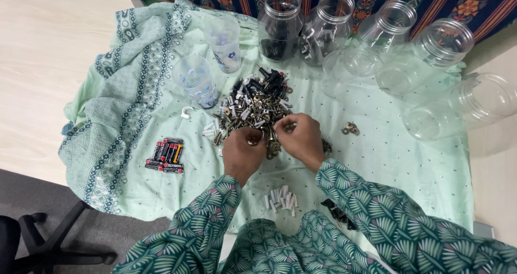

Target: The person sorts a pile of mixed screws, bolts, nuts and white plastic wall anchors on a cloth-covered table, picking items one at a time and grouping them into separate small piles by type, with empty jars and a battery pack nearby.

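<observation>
The left hand (243, 154) rests knuckles-up at the near edge of a mixed heap of small metal screws, brass fittings and black and white plastic parts (254, 108), its fingers curled in and pinching a small round brass-coloured piece at the fingertips. Just to its right, the right hand (300, 139) is also curled, fingertips pressed together in the heap's near right edge; what it grips is too small to tell. Both wrists come out of sleeves with a green leaf print. The heap lies in the middle of a pale green dotted cloth (409, 166) spread over a light wooden desk (43, 64). Near the person, between the forearms, sits a small cluster of white plastic wall plugs (280, 200), and beside the right sleeve a few black clips (338, 213). Right of the right hand lie a few loose metal washers (350, 128). To the left on the cloth is a bundle of red and black batteries (166, 155), and beyond it a single white hook (186, 112). Farther left of the heap lie two clear plastic cups (199, 80) with small parts inside. Along the far and right edge stand clear plastic jars (396, 23), the two leftmost holding dark pieces.
</observation>
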